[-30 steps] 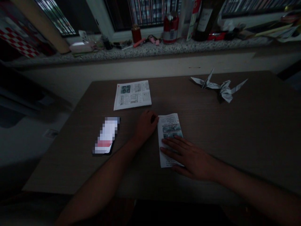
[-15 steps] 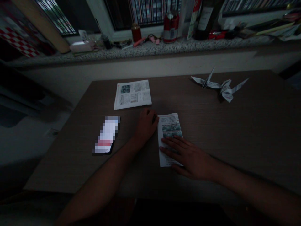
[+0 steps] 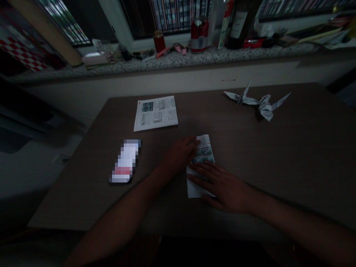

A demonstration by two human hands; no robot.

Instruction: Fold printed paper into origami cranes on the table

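A folded printed sheet [image 3: 205, 149] lies on the dark wooden table [image 3: 278, 155] in front of me. My right hand [image 3: 222, 185] lies flat on its lower half, fingers stretched out and pressing down. My left hand [image 3: 180, 154] rests on the sheet's upper left part, fingers curled over the paper's edge; whether it pinches the paper is hard to see in the dim light.
A second printed sheet [image 3: 156, 113] lies flat farther back. A lit phone [image 3: 125, 161] sits to the left. Two folded paper cranes [image 3: 257, 102] stand at the back right. Behind the table, a stone sill [image 3: 178, 59] carries cans, bottles and small clutter.
My left hand has slid right from beside the folded sheet onto its upper left part, covering that corner. My right hand stays flat on the lower half.
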